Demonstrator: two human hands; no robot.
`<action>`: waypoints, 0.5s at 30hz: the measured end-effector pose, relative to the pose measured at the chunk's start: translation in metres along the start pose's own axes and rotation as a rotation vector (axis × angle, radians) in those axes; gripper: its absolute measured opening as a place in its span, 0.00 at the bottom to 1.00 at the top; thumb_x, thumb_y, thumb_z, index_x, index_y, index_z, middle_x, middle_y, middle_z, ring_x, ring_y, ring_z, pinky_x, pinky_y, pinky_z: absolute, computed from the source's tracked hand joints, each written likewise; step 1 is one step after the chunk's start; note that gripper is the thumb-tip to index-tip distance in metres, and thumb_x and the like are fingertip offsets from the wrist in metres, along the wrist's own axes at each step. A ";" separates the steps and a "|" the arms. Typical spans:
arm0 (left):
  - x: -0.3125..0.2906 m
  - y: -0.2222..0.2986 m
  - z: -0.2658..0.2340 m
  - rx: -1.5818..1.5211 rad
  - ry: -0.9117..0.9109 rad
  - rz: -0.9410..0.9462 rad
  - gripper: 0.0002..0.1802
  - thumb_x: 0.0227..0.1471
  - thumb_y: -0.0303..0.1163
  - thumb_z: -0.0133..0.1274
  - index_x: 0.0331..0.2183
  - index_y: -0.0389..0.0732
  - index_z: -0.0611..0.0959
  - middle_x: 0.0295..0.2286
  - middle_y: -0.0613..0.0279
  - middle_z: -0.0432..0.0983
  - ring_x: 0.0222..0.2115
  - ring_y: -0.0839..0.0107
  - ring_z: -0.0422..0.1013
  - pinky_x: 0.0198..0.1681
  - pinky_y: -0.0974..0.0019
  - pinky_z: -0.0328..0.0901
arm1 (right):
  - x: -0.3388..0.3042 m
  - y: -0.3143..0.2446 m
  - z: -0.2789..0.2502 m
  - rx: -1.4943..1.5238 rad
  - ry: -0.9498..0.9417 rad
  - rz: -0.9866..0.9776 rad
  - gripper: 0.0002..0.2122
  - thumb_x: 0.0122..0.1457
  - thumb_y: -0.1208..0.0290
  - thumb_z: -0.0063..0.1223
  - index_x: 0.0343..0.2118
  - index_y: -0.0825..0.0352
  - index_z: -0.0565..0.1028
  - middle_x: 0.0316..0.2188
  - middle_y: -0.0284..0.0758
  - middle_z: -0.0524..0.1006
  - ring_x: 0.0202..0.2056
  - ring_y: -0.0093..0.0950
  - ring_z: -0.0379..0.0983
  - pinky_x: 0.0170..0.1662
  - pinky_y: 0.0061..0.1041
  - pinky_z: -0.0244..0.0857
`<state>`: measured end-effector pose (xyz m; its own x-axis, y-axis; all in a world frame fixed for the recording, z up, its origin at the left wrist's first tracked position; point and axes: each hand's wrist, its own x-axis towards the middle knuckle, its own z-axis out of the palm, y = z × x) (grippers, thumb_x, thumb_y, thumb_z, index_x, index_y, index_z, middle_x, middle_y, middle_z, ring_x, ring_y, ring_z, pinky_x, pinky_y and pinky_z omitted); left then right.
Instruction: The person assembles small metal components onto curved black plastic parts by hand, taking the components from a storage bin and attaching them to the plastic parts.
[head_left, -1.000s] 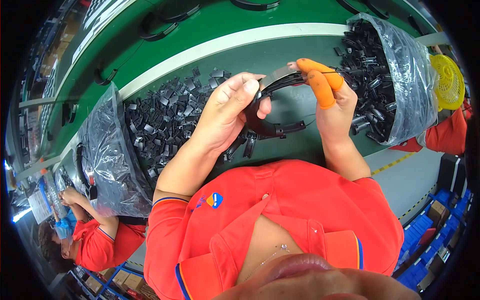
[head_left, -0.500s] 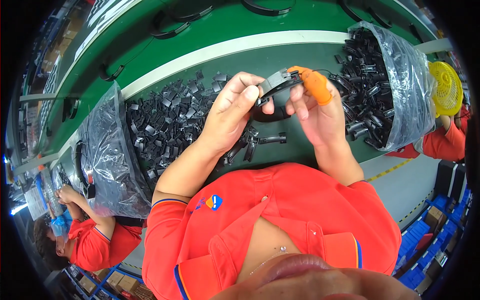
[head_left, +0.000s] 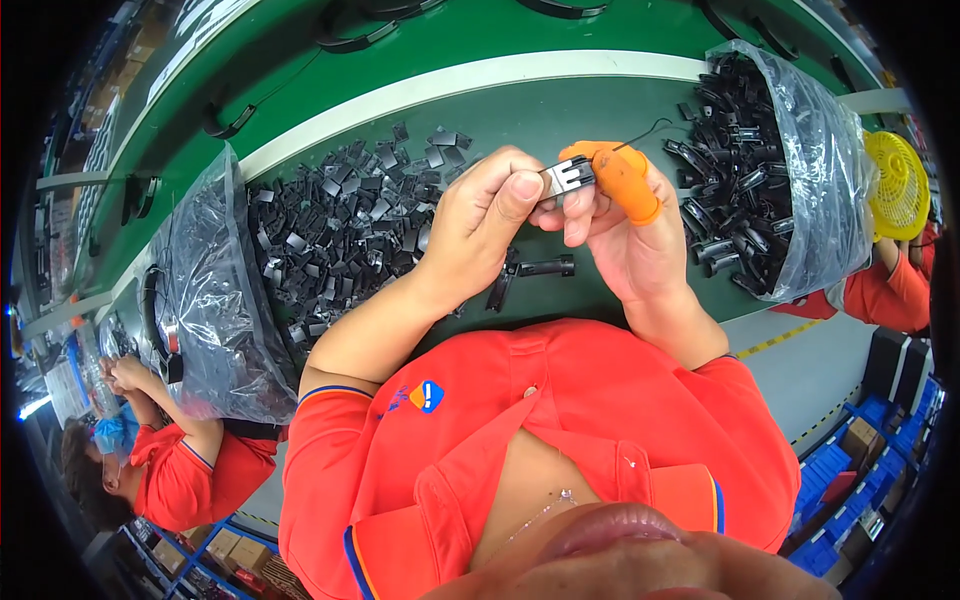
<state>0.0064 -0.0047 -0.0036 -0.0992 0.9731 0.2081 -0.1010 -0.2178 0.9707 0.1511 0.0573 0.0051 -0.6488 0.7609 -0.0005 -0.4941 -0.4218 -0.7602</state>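
Both hands meet over the green table in front of my chest, holding a black headset headband (head_left: 573, 180) by its end. That end is silver and black with slots, and a thin black wire (head_left: 645, 134) runs from it. My left hand (head_left: 472, 222) is closed, its thumb pressed on the end. Orange finger covers (head_left: 625, 183) sit on my right hand (head_left: 640, 240), whose fingers pinch the end from the other side. The rest of the headband is mostly hidden. Below my hands lie a few loose black clip-like parts (head_left: 542, 267).
Small flat black pieces (head_left: 335, 225) spill from a clear plastic bag (head_left: 215, 300) on the left. Another clear bag (head_left: 825, 175) on the right holds black clip-like parts. Headbands (head_left: 360, 40) lie along the green belt beyond a white rail (head_left: 480, 75). People in red work on both sides.
The headband has turned, so its slotted silver end faces me and its black curve no longer shows below. My right fingers have closed in around that end.
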 end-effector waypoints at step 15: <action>0.000 0.013 -0.001 0.611 -0.212 0.174 0.18 0.43 0.27 0.52 0.37 0.37 0.65 0.25 0.60 0.71 0.29 0.63 0.69 0.34 0.65 0.64 | 0.003 -0.015 0.000 -0.540 0.059 -0.065 0.06 0.56 0.73 0.47 0.32 0.70 0.70 0.16 0.27 0.67 0.14 0.12 0.56 0.17 0.11 0.52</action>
<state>0.0042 -0.0080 0.0087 0.1393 0.9349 0.3264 0.4837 -0.3518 0.8014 0.1566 0.0666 0.0164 -0.5855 0.8100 0.0327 -0.1546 -0.0719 -0.9854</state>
